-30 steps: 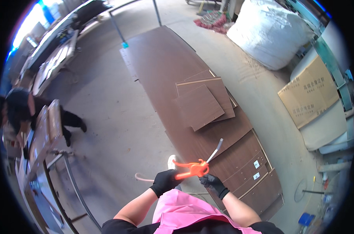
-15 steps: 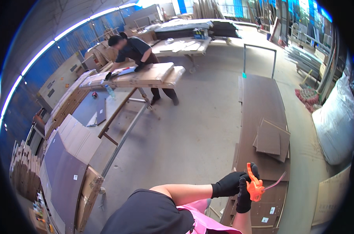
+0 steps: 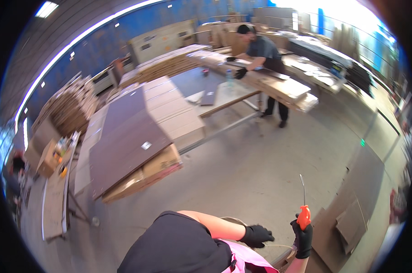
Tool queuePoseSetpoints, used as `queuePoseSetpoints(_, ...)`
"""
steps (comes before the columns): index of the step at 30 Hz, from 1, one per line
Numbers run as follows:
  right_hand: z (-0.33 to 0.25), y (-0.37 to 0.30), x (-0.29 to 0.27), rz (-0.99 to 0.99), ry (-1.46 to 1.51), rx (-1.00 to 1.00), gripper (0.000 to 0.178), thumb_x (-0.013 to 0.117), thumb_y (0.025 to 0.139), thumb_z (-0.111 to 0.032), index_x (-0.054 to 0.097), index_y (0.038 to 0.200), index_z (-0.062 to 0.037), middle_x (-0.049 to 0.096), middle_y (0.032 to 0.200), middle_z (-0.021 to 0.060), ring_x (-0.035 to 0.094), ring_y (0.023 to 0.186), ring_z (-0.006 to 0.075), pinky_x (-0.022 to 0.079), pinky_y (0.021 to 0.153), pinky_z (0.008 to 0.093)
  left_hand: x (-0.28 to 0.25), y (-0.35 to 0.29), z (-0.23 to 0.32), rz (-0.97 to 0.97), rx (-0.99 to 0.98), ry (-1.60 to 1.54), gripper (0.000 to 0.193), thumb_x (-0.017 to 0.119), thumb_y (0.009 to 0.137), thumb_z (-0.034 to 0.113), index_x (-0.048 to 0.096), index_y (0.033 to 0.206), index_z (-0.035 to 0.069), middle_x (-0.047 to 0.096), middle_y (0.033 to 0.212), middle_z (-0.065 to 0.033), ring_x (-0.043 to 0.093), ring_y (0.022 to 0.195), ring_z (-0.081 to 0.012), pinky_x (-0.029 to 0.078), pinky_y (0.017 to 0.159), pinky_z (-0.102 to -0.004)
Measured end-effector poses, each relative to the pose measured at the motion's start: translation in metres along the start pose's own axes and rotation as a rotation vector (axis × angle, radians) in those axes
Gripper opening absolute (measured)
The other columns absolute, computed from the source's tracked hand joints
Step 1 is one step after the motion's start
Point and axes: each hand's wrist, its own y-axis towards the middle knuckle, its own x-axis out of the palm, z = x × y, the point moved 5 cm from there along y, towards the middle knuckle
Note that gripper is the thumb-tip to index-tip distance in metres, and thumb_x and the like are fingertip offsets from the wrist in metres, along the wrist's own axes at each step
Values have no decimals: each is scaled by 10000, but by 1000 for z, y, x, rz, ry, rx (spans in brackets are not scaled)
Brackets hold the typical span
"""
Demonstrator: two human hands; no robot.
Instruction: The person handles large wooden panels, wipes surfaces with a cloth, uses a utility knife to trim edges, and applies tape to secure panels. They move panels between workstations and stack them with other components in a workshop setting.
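Note:
My right hand [image 3: 302,239], in a black glove, is closed around an orange air blow gun [image 3: 304,217]. Its thin, slightly bent metal nozzle [image 3: 303,189] points upward. A pale thin hose [image 3: 278,246] runs between the two hands, below the gun. Apart from the gun, my left hand [image 3: 257,236], also black-gloved, hovers in front of my body with its fingers loosely extended and nothing visible in them. Brown boards [image 3: 351,182] lie low beside my right hand, with smaller panels [image 3: 352,225] on top.
To the left, a dark brown panel [image 3: 128,136] lies on cardboard-wrapped packs [image 3: 176,109]. A worktable [image 3: 237,93] stands beyond it. Behind that, a co-worker [image 3: 262,52] bends over stacked boards [image 3: 278,84]. A narrow bench [image 3: 56,200] with small items stands at far left.
My view has swung to the left. My left hand has come away from the blow gun. The right hand still holds the gun, its nozzle now upright instead of pointing right.

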Motion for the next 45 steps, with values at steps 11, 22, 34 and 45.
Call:
queuePoseSetpoints(11,-75,88,397,-679,-600,-119,197,682,834,-211,606,929,-56,579,667,38,546,556,118,420,511,298,-34,-434,-270,992,-754,199,478,663,790,239,571,1208,26,565,1230,-191,537,1146,-356,415,992,-460)
queuePoseSetpoints(22,-181,168,898,-984,-729,-2,257,662,847,-303,590,813,-58,484,600,22,471,471,142,373,412,311,96,-806,-284,1233,-1606,244,607,643,810,325,488,1309,16,427,1382,-201,363,1316,-381,253,1103,-528)
queuePoseSetpoints(34,-217,170,890,-1342,-1527,241,133,679,772,-123,671,855,-19,560,566,49,542,416,157,438,377,329,97,-840,-284,1308,-1594,225,619,635,824,314,469,1338,12,409,1408,-207,366,1315,-387,255,1107,-530)
queuePoseSetpoints(45,-223,173,815,-903,-1640,105,72,612,757,-16,629,813,-58,564,590,39,532,460,103,377,361,286,31,-803,-382,1150,-1512,333,615,536,897,364,448,1367,-23,373,1467,-211,312,1381,-356,188,1156,-501)
